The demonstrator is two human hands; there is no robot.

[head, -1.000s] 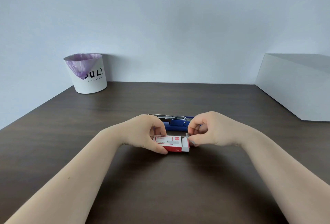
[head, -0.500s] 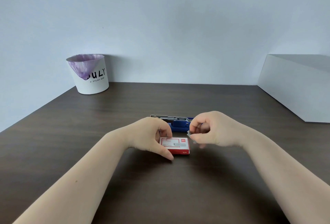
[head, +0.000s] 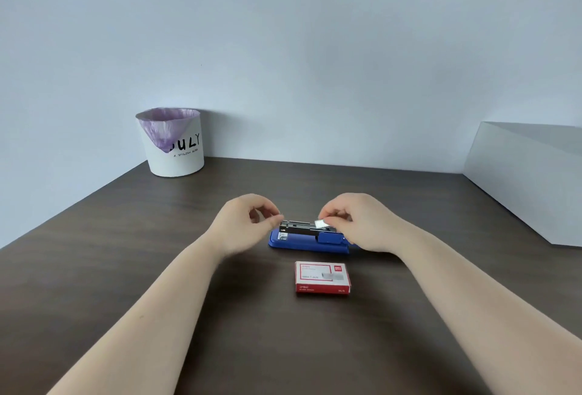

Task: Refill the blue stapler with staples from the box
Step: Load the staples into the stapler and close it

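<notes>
The blue stapler (head: pixel 307 242) lies on the dark table with its metal staple channel (head: pixel 299 227) exposed on top. My right hand (head: pixel 362 221) pinches a small silver strip of staples (head: pixel 320 223) just above the channel's right part. My left hand (head: pixel 248 221) hovers at the channel's left end, thumb and forefinger nearly touching its tip; I cannot tell whether they grip it. The red and white staple box (head: pixel 322 277) lies closed on the table in front of the stapler, untouched.
A white bin (head: pixel 176 149) with a purple liner stands at the table's back left, by the wall. A large white box (head: pixel 529 180) occupies the right side. The dark wooden table (head: pixel 126 253) stretches around both arms.
Both hands left the staple box and moved back to the stapler. The right hand carried the staple strip from the box to above the channel. The box now lies closed.
</notes>
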